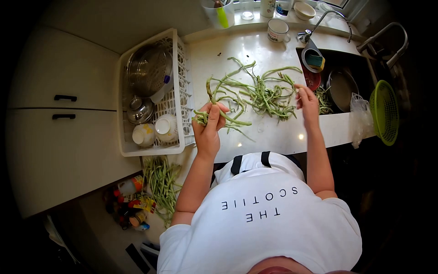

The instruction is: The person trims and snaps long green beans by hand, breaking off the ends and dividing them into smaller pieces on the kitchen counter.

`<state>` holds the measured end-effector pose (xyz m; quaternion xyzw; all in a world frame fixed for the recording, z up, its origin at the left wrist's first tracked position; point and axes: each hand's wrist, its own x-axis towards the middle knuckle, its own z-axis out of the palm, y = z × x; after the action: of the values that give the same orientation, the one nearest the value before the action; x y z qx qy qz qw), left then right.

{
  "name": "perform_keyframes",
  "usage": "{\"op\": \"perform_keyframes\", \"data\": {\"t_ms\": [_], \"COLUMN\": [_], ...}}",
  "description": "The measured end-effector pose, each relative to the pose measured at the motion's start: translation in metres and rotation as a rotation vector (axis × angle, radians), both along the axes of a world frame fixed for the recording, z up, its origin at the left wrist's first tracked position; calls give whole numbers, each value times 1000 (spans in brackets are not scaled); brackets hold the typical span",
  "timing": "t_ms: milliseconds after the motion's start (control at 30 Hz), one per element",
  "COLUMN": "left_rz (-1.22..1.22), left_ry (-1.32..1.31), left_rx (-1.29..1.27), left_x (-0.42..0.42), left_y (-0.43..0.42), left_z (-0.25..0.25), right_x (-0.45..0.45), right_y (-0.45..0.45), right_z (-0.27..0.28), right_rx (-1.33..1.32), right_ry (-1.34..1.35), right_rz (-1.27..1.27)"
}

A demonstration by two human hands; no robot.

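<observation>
My left hand is closed around a few long green beans, one of which has a browned, bent end pointing up. A loose, tangled pile of long green beans lies on the white counter between my hands. My right hand is at the right side of this pile, its fingers curled together close to the bean tips. Whether anything small sits between those fingertips is too fine to make out.
A white dish rack with pots and bowls stands left. More beans lie beside bottles at lower left. Right is the sink with a metal pan and bean pieces, then a green basket. A mug stands at the back.
</observation>
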<state>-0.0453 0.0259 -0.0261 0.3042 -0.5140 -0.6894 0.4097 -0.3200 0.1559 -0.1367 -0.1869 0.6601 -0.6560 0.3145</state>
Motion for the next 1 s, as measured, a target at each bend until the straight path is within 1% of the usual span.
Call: {"op": "perform_keyframes", "data": {"t_ms": [33,67,100,167,233,267,333,367,400,467,500,567,600,667,700,767,833,900,967,1000], "left_rz": [-51,-49,-59,-80,-170,-178,-222,-263,-270,-274,-277,-259,-259,-288,-286,-269,-289,-315,-393,-393], "left_ry": [-8,-11,-5,1,3,3,-122,-186,-187,-311,-311,-384,-384,-469,-470,-567,-572,-572,-634,-632], "left_rx": [6,4,19,35,72,74,17,-24,-25,-317,-318,-506,-507,-546,-544,-701,-735,-770,-788,-787], "left_x": [2,3,3,1,-1,-3,-8,-7,-8,-9,-10,-13,-12,-9,-7,-6,-5,-5,-4,-4], "left_y": [-3,-3,-3,-3,-2,0,4,3,3,3,3,6,6,7,6,5,5,5,4,4], "left_z": [0,-1,-2,-5,-8,-6,3,6,6,5,7,16,18,20,20,18,15,12,9,6], "right_x": [-19,-21,-25,-31,-15,-9,22,38,51,68,75,84,83,81,83,83,85,88,89,90], "right_y": [10,14,15,22,15,12,-2,-9,-16,-27,-32,-39,-40,-43,-44,-41,-39,-37,-33,-32], "right_z": [-14,3,-3,-11,26,35,65,81,95,115,122,131,134,136,133,130,125,117,114,112], "right_rx": [77,316,461,612,304,236,44,-39,-122,-253,-253,-314,-315,-308,-285,-253,-217,-188,-163,-142], "right_ry": [200,574,902,1227,529,434,391,448,504,549,549,844,843,1116,1162,1188,1213,1174,1160,1144], "right_rz": [-9,-63,-170,-291,6,160,291,290,289,346,343,393,392,587,596,624,651,748,776,804]}}
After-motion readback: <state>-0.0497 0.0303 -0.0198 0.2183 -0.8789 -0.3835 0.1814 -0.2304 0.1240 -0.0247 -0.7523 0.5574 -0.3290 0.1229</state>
